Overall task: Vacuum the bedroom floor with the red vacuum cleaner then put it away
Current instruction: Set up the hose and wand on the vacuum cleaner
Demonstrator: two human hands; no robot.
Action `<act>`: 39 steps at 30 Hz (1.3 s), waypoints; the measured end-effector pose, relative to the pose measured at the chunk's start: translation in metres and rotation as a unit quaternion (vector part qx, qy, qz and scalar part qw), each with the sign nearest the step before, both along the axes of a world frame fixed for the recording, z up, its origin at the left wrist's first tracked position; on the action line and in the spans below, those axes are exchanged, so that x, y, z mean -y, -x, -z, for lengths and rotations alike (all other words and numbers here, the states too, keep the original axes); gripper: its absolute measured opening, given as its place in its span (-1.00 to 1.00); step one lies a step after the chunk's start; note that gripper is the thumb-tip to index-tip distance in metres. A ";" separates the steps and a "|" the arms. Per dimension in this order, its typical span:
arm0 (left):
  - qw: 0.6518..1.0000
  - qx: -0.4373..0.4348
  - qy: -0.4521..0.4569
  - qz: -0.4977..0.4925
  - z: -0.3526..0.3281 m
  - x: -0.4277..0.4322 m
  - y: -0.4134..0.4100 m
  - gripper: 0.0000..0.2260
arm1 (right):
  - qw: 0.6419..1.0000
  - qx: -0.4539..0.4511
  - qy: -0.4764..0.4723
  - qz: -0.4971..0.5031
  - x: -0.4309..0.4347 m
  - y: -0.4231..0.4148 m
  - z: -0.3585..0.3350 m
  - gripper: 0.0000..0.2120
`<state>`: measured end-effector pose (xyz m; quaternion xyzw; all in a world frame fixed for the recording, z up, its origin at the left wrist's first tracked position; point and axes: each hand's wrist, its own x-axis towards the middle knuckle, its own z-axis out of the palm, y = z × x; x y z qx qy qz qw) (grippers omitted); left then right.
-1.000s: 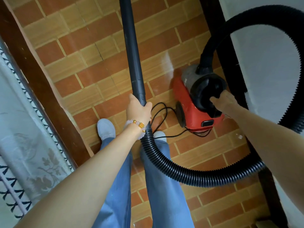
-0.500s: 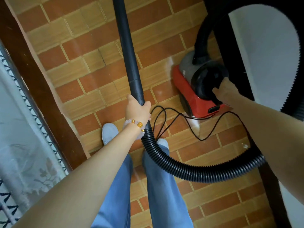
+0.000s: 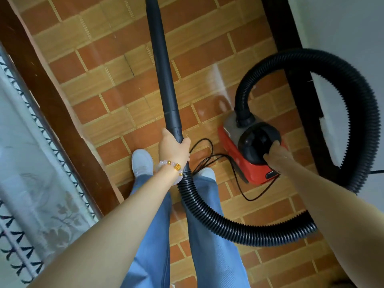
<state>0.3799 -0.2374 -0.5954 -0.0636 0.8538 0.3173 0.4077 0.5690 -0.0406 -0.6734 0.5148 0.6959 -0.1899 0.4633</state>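
A brick-patterned tile floor (image 3: 108, 59) runs between a dark wooden bed frame (image 3: 52, 104) along its left edge and a dark skirting strip (image 3: 291, 65) under a white wall (image 3: 342, 23) along its right edge. A pale patterned bedcover (image 3: 25, 173) hangs over the bed frame. The person's two light shoes (image 3: 142, 161) stand near the left edge, blue trouser legs above them.

The ribbed black hose (image 3: 218, 217) swings in a wide loop, passing in front of the right leg, out over the skirting and wall, then back down into the top of the red vacuum cleaner (image 3: 255, 173). A thin black cord (image 3: 220, 155) lies in loose loops between the shoes and the machine, partly under the hose.

The vacuum cleaner is close to the floor's right edge, just beside the skirting; whether it rests on the tiles or is lifted cannot be told.

The left hand (image 3: 173, 148), a beaded bracelet (image 3: 176, 166) on its wrist, has its fingers (image 3: 185, 142) wrapped tight around the black wand (image 3: 164, 80) just above the hose joint. The right hand (image 3: 277, 152) curls around the black handle (image 3: 257, 140) on top of the machine.
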 end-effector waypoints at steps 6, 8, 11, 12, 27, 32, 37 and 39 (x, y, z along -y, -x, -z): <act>0.998 0.010 0.017 0.053 0.001 0.007 -0.024 -0.75 | 0.999 0.011 0.030 0.039 0.010 -0.042 -0.004 -0.43; 0.998 0.009 0.015 0.058 0.000 0.008 -0.029 -0.74 | 0.999 0.003 0.021 0.041 0.010 -0.046 -0.011 -0.46; 0.998 0.015 0.011 0.054 -0.006 0.008 -0.033 -0.73 | 0.999 -0.021 0.006 0.043 0.011 -0.049 -0.022 -0.53; 0.999 0.015 0.009 0.051 -0.009 0.009 -0.034 -0.73 | 0.998 -0.032 0.008 0.046 0.011 -0.049 -0.028 -0.54; 0.997 0.019 -0.051 0.055 -0.088 -0.001 -0.019 -0.72 | 0.969 -0.181 0.015 0.169 0.028 -0.020 -0.113 -0.53; 0.994 0.029 -0.075 0.079 -0.093 -0.018 -0.027 -0.71 | 0.956 -0.148 0.022 0.254 0.042 -0.054 -0.100 -0.60; 0.988 0.050 -0.123 0.075 -0.080 -0.051 -0.050 -0.64 | 0.933 -0.121 0.043 0.337 0.049 -0.092 -0.082 -0.65; 0.984 0.066 -0.156 0.046 -0.071 -0.062 -0.060 -0.64 | 0.927 -0.120 0.062 0.348 0.051 -0.108 -0.068 -0.68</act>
